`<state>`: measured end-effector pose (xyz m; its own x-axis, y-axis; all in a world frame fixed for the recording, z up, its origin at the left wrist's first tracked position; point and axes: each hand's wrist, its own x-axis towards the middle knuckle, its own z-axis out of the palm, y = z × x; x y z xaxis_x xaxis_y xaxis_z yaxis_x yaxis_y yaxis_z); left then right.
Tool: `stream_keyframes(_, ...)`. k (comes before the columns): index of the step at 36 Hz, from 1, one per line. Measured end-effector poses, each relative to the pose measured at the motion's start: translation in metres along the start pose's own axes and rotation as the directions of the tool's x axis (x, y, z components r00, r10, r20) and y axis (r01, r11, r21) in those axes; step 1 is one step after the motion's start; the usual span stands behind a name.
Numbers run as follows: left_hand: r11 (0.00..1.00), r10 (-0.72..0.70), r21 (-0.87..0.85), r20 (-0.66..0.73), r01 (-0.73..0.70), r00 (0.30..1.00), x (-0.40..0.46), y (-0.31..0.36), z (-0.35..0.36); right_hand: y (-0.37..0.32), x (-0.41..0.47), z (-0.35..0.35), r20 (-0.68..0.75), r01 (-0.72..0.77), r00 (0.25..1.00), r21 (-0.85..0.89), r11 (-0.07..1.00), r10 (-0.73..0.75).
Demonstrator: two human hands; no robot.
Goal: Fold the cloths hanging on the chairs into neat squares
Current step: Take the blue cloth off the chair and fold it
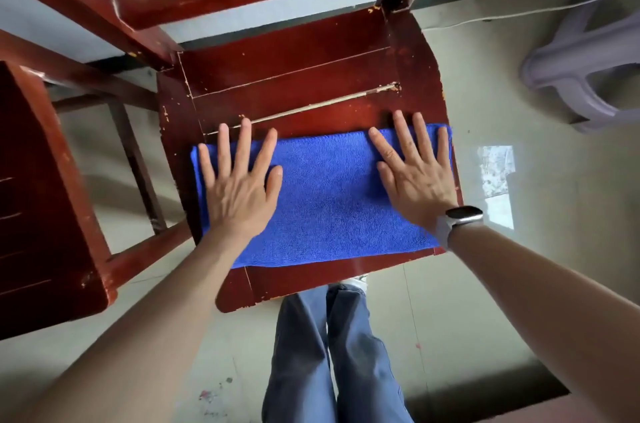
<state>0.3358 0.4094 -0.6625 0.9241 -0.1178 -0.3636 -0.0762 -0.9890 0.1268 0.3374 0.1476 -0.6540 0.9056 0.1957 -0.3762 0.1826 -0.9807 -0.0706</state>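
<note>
Head view, looking steeply down. Floor [485, 301]: pale tile, fills the lower and right parts of the frame, with a bright reflected patch at right centre.

Chair [294, 76]: red-brown wood, centre of frame, backrest rails running across the top, seat worn with chipped edges and a pale crack line across its boards. A second chair [41, 201] of the same wood occupies the left edge; only part of its seat shows.

Stool [581, 59]: pale lilac plastic, upper right, standing on the floor well apart from the chair.

Legs [329, 353]: blue trousers, bottom centre, just below the front edge of the seat.

Cloth [329, 190]: blue terry, lying flat on the front half of the chair seat as a wide rectangle. Its right end reaches the right edge of the seat; its near edge sits close to the seat's front edge.

Left hand [239, 187]: palm down on the left end of the cloth, fingers straight and spread, fingertips reaching past the far edge onto bare wood. It grips nothing.

Right hand [415, 176]: palm down on the right end of the cloth, fingers straight and spread, tips over the far edge. It grips nothing.

Watch [462, 216]: dark face, pale strap, on the right wrist.
</note>
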Motion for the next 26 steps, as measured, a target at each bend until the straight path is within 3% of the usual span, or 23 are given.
stream_keyframes(3,1.0,0.012,0.016,-0.009,-0.012,1.0,0.0,-0.002,0.0,0.011,0.002,0.0,-0.031,-0.029,0.999,0.035,0.999,0.03)
stream_keyframes(6,1.0,-0.014,0.004,0.006,0.014,1.0,0.0,0.001,-0.002,0.025,0.004,-0.007,0.01,-0.204,0.978,0.212,0.956,0.206)
stream_keyframes(11,0.996,-0.073,-0.046,-0.015,0.072,0.997,-0.01,0.012,-0.008,0.049,-0.015,-0.019,-0.12,-0.356,0.865,0.538,0.764,0.488)
stream_keyframes(14,0.999,-0.012,-0.038,-0.038,0.011,0.999,-0.031,0.024,-0.006,0.042,-0.032,-0.024,0.011,-0.466,0.786,0.667,0.582,0.618)
stream_keyframes(18,0.998,-0.044,-0.038,-0.03,0.043,0.999,-0.062,0.033,0.005,0.03,-0.049,-0.015,0.171,-0.554,0.777,0.643,0.529,0.606)
stream_keyframes(22,0.98,-0.19,-0.064,0.019,0.191,0.982,-0.085,0.021,0.021,0.025,-0.05,0.0,0.224,-0.633,0.705,0.627,0.454,0.673)
stream_keyframes(26,0.972,-0.222,-0.067,0.038,0.224,0.974,-0.091,0.008,0.034,0.025,-0.045,0.003,0.225,-0.647,0.701,0.601,0.47,0.677)
